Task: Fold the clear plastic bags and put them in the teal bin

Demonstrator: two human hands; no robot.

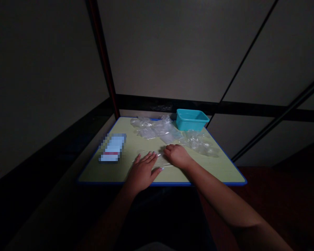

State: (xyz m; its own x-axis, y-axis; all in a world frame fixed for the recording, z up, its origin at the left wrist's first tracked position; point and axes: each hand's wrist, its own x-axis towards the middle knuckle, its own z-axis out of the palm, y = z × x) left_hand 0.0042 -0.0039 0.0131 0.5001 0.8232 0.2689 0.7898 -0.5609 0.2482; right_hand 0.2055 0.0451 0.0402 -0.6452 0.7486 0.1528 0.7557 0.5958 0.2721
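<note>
A clear plastic bag [162,161] lies flattened on the table near its front edge, between my two hands. My left hand [143,170] rests palm down on the bag's left part, fingers stretched out and thumb apart. At the bag's right side, my right hand [178,156] is closed with its fingers curled under. Its fingertips are hidden, so I cannot see what they grip, if anything. Just beyond the hands are a heap of crumpled clear plastic bags [157,128] and another crumpled clear bag [201,143] to the right.
A turquoise plastic basket [190,122] stands at the table's back right corner. On the left lies a blurred-out phone-like rectangle [113,148]. The small yellow-green table [94,173] has a blue rim, with wall panels [167,52] behind it.
</note>
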